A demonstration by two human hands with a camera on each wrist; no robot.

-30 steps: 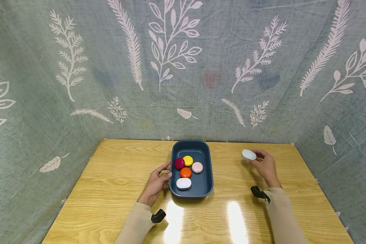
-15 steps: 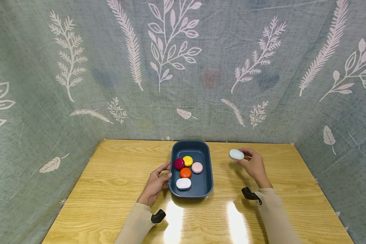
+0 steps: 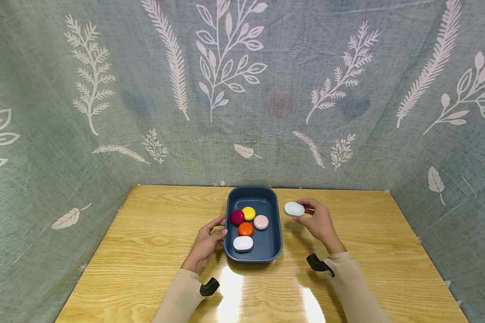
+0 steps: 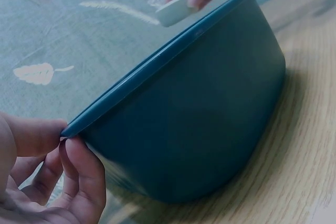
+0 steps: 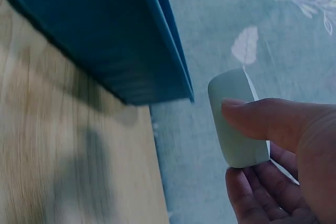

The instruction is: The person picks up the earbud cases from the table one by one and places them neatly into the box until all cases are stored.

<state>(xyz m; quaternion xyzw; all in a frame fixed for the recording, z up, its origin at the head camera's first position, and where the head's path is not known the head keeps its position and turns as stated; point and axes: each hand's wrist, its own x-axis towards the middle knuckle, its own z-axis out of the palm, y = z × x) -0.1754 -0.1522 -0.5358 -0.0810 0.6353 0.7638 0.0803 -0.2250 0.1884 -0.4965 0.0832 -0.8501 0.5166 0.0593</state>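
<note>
A dark blue bin (image 3: 272,237) with rounded corners stands on the table. My left hand (image 3: 205,242) pinches its left rim; in the left wrist view the thumb lies over the lip (image 4: 73,128) with fingers curled beneath. Just right of the bin, my right hand (image 3: 318,222) holds a pale, soap-like oval bar (image 3: 294,209) above the table. The right wrist view shows the thumb on one face of that bar (image 5: 236,129). Inside the bin lie a white oval bar (image 3: 243,243) and round orange (image 3: 245,229), pink (image 3: 261,222), yellow (image 3: 249,213) and dark red (image 3: 237,217) pieces.
The wooden table (image 3: 145,251) ends at a grey-green leaf-patterned cloth (image 3: 242,134), which rises behind it and on both sides. Near the bin, a black wrist mount (image 3: 209,286) sits on the left sleeve and another mount (image 3: 318,263) on the right.
My right hand has moved left with the pale oval bar, from the table's right part to beside the bin. The left hand and the bin have stayed in place.
</note>
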